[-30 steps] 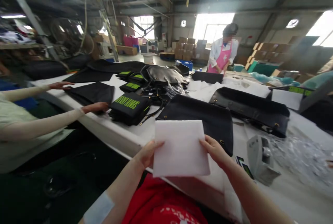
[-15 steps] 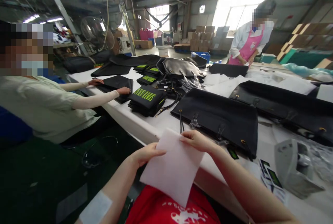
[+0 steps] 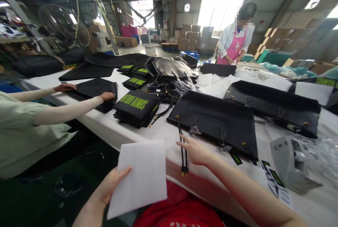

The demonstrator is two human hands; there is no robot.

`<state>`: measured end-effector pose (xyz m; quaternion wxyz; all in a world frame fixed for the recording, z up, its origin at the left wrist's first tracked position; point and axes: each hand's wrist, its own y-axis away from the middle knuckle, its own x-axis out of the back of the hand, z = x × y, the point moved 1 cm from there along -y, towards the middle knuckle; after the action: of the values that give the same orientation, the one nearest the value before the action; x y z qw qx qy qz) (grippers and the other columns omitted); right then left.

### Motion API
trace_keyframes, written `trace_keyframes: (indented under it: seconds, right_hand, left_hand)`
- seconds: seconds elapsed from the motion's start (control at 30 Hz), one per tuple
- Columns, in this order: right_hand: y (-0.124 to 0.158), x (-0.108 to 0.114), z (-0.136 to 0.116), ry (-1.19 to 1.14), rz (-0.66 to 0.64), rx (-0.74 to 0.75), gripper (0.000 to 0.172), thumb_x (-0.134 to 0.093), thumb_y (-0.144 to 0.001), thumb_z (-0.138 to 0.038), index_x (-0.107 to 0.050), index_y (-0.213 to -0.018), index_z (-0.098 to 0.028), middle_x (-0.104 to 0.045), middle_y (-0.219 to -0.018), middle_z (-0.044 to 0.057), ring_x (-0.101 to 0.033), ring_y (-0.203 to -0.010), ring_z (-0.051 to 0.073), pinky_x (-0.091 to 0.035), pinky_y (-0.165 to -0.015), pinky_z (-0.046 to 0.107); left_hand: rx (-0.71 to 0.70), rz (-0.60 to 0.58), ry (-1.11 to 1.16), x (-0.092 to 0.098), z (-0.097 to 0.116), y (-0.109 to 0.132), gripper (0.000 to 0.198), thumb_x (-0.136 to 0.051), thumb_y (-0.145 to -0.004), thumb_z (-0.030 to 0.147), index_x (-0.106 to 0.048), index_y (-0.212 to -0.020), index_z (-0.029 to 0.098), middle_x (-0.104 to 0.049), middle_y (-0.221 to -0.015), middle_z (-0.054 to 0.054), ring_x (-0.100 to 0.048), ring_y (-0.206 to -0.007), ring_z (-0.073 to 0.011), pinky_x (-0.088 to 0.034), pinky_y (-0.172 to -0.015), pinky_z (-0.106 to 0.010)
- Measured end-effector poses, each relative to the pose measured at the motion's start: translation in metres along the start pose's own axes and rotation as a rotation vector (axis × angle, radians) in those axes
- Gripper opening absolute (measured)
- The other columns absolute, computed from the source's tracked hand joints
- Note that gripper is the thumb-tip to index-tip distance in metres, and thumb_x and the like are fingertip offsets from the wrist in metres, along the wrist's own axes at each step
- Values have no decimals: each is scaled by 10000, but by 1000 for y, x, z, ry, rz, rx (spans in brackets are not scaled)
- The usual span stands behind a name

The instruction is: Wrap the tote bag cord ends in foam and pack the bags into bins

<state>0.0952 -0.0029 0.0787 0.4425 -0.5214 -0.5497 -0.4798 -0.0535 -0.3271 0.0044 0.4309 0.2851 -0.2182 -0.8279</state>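
My left hand (image 3: 112,183) grips a white sheet of thin packing foam (image 3: 144,170) by its left side, thumb on top, in front of the table edge. Empty and with its fingers apart, my right hand (image 3: 195,150) is at the black drawstring cord (image 3: 182,155). Whether the fingertips touch the cord, I cannot tell. The cord hangs over the table edge from an eyelet of a black bag (image 3: 213,119) lying flat. A second black bag (image 3: 274,105) lies behind it.
Left of the bag is a stack of folded black pouches (image 3: 136,107) with green lettering. A co-worker's hands (image 3: 107,96) rest on black material at the left. A grey tape dispenser (image 3: 286,162) and clear plastic stand on the right. Another person in a pink apron (image 3: 233,47) works beyond.
My right hand has let go of the foam sheet and moved to the cord. The sheet has shifted left in my left hand. The view has turned right.
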Motion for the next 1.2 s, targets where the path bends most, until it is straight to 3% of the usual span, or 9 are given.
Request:
trace_keyframes:
  seconds: [0.07,0.17,0.3,0.4,0.5,0.6,0.67,0.9,1.2]
  right_hand:
    - [-6,-10,-10,77,-70,47,657,-559,-692,-64,-536,-1318,-261,-263,-1563,96,-579,-1136,283,-466,-940,377]
    - [-12,-17,-15,95,-94,68,328,-514,-816,-135,-636,-1111,-211,-409,-1481,97,-601,-1080,259,-477,-916,380]
    - [-9,-5,-23,-63,66,50,219,-475,-884,-142,-612,-1051,-176,-564,-1290,104,-603,-1014,197,-467,-894,322]
    - [-1,11,-39,-135,146,27,115,-526,-858,-129,-588,-945,-173,-619,-1060,71,-587,-898,166,-454,-808,276]
    - [10,20,-62,-73,119,88,49,-576,-862,-198,-564,-907,-185,-610,-977,45,-562,-853,167,-427,-757,275]
    - [22,11,-84,68,25,209,58,-581,-873,-225,-562,-913,-187,-611,-963,44,-549,-863,181,-409,-744,291]
    - [29,-2,-96,160,-46,274,23,-568,-884,-206,-567,-889,-184,-610,-922,41,-539,-837,187,-403,-719,305]
    - [36,-36,-111,235,-98,350,140,-458,-963,-202,-586,-913,-170,-585,-1030,71,-530,-816,183,-424,-685,324]
    - [41,-41,-122,109,-105,319,212,-393,-979,-184,-581,-1069,-150,-591,-1134,106,-574,-893,182,-472,-784,319]
  left_hand:
    - [20,-7,24,2,-7,0,630,-826,-672,371,-540,-1163,98,-715,-990,-197,-704,-867,-347,-607,-723,-426]
    - [25,-29,27,1,-13,0,623,-814,-690,380,-535,-1169,96,-715,-994,-198,-705,-865,-341,-605,-727,-428]
    - [-9,-85,-23,-12,-12,-5,558,-814,-691,359,-576,-1119,91,-717,-989,-192,-707,-853,-316,-600,-728,-389]
    - [-27,-155,-56,-43,-6,-18,470,-790,-712,309,-614,-1081,76,-719,-990,-189,-708,-835,-297,-592,-726,-361]
    - [-47,-208,-43,-87,2,-36,325,-697,-779,240,-636,-1038,54,-728,-916,-177,-705,-767,-267,-580,-688,-334]
    - [-53,-251,-5,-124,6,-50,223,-610,-822,181,-641,-997,47,-727,-830,-159,-688,-684,-227,-560,-628,-296]
    - [-21,-261,45,-135,4,-54,194,-576,-834,164,-631,-987,57,-724,-800,-150,-678,-648,-221,-554,-605,-301]
    - [38,-298,158,-126,-6,-44,195,-597,-819,151,-637,-993,71,-726,-836,-144,-690,-694,-235,-579,-679,-346]
    - [-83,-221,-6,-134,-4,-48,289,-729,-741,176,-675,-1012,94,-737,-935,-134,-699,-778,-242,-585,-697,-319]
